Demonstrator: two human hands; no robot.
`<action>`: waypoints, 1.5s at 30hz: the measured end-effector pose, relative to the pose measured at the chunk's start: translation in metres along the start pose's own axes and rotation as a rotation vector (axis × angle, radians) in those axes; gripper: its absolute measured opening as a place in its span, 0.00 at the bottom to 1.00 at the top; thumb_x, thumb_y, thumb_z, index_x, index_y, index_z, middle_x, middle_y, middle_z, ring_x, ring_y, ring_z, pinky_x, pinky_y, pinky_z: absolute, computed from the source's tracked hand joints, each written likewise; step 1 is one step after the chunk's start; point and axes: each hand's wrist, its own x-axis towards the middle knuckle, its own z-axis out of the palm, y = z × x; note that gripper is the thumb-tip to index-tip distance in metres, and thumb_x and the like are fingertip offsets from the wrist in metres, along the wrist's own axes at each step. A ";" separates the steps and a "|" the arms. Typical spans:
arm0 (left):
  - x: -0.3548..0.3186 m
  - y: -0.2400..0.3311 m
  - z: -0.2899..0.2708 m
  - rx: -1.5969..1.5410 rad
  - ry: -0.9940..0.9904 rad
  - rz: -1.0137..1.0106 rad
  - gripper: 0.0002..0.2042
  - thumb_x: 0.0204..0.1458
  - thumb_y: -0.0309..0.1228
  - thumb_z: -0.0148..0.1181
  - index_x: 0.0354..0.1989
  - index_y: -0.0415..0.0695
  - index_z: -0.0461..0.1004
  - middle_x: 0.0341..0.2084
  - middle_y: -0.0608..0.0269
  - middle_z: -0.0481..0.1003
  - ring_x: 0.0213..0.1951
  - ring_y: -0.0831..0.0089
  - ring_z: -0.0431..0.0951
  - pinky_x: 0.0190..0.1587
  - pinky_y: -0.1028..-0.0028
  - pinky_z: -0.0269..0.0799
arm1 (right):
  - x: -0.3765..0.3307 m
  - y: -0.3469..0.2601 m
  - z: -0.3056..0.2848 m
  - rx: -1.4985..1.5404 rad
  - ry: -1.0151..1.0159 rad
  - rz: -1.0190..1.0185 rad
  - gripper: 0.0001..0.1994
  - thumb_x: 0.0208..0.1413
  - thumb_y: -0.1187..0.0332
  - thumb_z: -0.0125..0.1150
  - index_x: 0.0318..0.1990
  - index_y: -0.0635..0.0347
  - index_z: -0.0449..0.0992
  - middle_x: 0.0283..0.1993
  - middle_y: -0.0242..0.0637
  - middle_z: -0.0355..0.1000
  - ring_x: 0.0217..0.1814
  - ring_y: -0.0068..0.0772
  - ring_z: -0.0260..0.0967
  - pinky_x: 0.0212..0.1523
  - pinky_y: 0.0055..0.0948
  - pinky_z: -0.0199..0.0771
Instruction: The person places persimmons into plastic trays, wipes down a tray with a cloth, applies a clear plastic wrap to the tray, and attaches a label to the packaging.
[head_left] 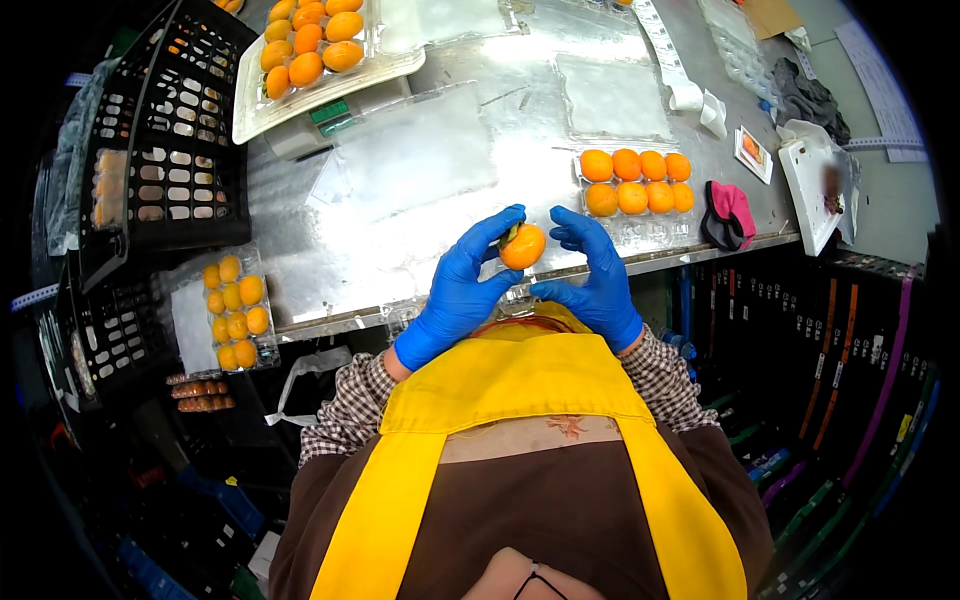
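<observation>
Orange fruit – round, glossy, greenish cap – gripped in left hand; right hand open.

Looks like a fruit-packing workroom. Has a worn metal tabletop, with black perforated crates at its left edge and, farther in from that edge, a scale under a white tray of fruit. Shows a clear pack of orange fruit by the right part of the near edge, plus a long paper strip behind. Includes blue-gloved hands and a yellow apron.
</observation>
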 end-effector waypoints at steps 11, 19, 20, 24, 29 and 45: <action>0.000 0.002 -0.004 0.008 0.008 -0.010 0.31 0.41 0.18 0.59 0.57 0.43 0.58 0.51 0.57 0.64 0.51 0.69 0.66 0.52 0.72 0.65 | 0.004 -0.004 0.013 -0.258 0.063 -0.232 0.34 0.36 0.68 0.68 0.55 0.57 0.61 0.54 0.45 0.61 0.54 0.45 0.62 0.51 0.34 0.65; 0.003 -0.005 0.005 0.047 -0.052 -0.253 0.36 0.42 0.27 0.64 0.61 0.45 0.51 0.44 0.54 0.69 0.42 0.71 0.71 0.45 0.74 0.68 | -0.002 0.008 0.014 -0.257 0.105 -0.158 0.28 0.35 0.72 0.66 0.51 0.56 0.67 0.49 0.43 0.62 0.49 0.43 0.65 0.46 0.31 0.69; 0.004 -0.005 0.005 0.108 -0.021 -0.277 0.36 0.43 0.28 0.63 0.61 0.45 0.50 0.44 0.55 0.68 0.41 0.72 0.71 0.44 0.74 0.68 | -0.003 0.010 0.011 -0.268 0.170 -0.120 0.28 0.36 0.70 0.67 0.50 0.57 0.67 0.46 0.43 0.63 0.47 0.42 0.65 0.45 0.32 0.68; 0.005 -0.011 -0.002 0.085 0.117 -0.243 0.31 0.47 0.22 0.57 0.61 0.48 0.52 0.43 0.58 0.68 0.42 0.73 0.69 0.46 0.75 0.67 | -0.009 0.045 -0.013 -0.419 0.361 0.060 0.28 0.36 0.65 0.68 0.49 0.60 0.66 0.43 0.44 0.65 0.43 0.43 0.66 0.44 0.32 0.68; 0.004 -0.012 -0.021 0.039 0.196 -0.249 0.29 0.47 0.24 0.57 0.59 0.45 0.55 0.41 0.61 0.69 0.39 0.77 0.70 0.43 0.77 0.66 | -0.018 0.078 -0.028 -0.480 0.445 0.181 0.28 0.34 0.60 0.69 0.45 0.60 0.67 0.39 0.44 0.67 0.42 0.44 0.66 0.41 0.35 0.68; -0.053 -0.004 -0.085 0.354 0.303 -0.214 0.32 0.40 0.25 0.64 0.57 0.44 0.58 0.48 0.56 0.67 0.47 0.70 0.68 0.48 0.72 0.63 | -0.020 0.088 -0.030 -0.891 0.331 0.159 0.29 0.35 0.48 0.65 0.43 0.58 0.69 0.32 0.42 0.71 0.32 0.43 0.68 0.31 0.38 0.69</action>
